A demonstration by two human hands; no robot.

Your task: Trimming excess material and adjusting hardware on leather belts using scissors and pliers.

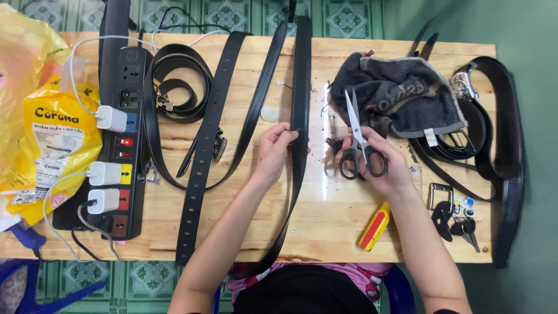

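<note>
Pinching a black belt (300, 116) at table centre, the left hand (273, 152) steadies it; the right hand (381, 160), at 3 o'clock of it, grips scissors (359, 142), blades parted and off the leather. Dark scraps (332, 142) between the hands suggest some trimming is done, more likely left. Wooden table (325, 221), green tiled floor (343, 17); power strip (119, 145) at 9 o'clock.

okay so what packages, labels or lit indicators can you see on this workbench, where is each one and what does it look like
Yellow plastic package: left edge of the table, beside the power strip; crinkled bag, white panel with dark print.
Power strip: left side, long and black; a red lit indicator, coloured socket patches, three white chargers plugged in.
White tag: sewn to the lower edge of the dark grey towel, upper right; small rectangle.
No screens in view.
</note>
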